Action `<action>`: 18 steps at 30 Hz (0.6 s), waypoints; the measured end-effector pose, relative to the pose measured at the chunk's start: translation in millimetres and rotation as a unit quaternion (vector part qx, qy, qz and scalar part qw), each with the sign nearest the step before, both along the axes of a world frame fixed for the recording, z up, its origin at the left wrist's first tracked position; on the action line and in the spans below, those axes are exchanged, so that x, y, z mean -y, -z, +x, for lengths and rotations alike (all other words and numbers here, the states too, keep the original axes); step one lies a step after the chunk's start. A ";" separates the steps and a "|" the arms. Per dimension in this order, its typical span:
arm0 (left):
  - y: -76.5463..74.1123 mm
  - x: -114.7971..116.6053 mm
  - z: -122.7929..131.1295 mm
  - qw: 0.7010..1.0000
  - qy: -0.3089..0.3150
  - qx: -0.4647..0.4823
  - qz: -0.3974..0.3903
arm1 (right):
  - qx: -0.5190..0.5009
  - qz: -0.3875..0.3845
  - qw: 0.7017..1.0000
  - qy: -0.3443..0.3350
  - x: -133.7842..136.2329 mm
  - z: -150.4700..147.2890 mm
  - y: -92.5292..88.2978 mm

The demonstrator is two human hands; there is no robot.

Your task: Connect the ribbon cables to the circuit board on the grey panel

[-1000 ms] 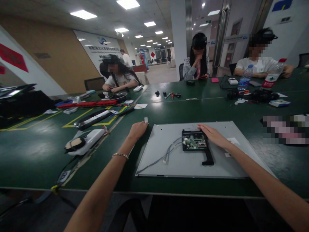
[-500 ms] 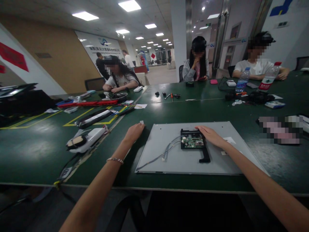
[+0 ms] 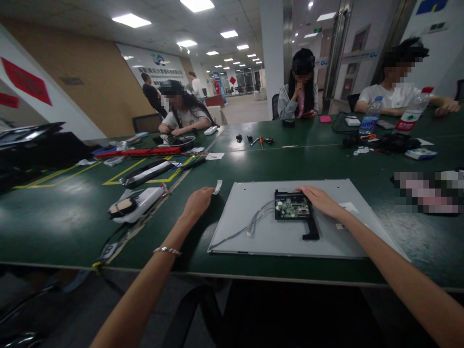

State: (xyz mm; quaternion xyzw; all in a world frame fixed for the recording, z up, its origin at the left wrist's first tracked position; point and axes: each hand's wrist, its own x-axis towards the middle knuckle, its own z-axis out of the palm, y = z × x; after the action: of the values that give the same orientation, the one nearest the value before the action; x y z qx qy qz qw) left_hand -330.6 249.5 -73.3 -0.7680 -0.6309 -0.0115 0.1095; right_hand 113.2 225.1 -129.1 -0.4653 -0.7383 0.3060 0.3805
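- An office is indicated by ceiling light panels (image 3: pixel 131 20) set in rows
- A lettered sign (image 3: pixel 158 67) is mounted far left
- Glass doors (image 3: pixel 357 72) are fitted far right
- A green table (image 3: pixel 250 166) is shared by seated people (image 3: pixel 285 104)

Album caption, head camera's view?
Left fingers pinching a white strip, right fingers at a black hooked frame around a green circuit board.

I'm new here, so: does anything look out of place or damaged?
No damage stands out. One white connector seems to lie unplugged on the grey panel, and white scraps sit like litter near the blue-capped bottle.
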 end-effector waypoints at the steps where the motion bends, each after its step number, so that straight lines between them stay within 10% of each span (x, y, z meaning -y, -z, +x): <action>1: -0.3 1.2 0.2 1.000 -0.007 0.000 0.003 | 0.000 0.001 1.000 0.000 0.1 0.0 0.0; 18: -4.9 10.0 6.0 0.992 -0.063 -0.104 0.034 | 0.004 0.001 1.000 0.000 0.3 -0.7 -0.4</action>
State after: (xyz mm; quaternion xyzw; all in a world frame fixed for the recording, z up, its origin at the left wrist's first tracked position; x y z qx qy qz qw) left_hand -324.6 239.5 -68.4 -0.7197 -0.6623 0.0535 0.2014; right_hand 112.5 224.8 -128.7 -0.4663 -0.7402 0.3036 0.3775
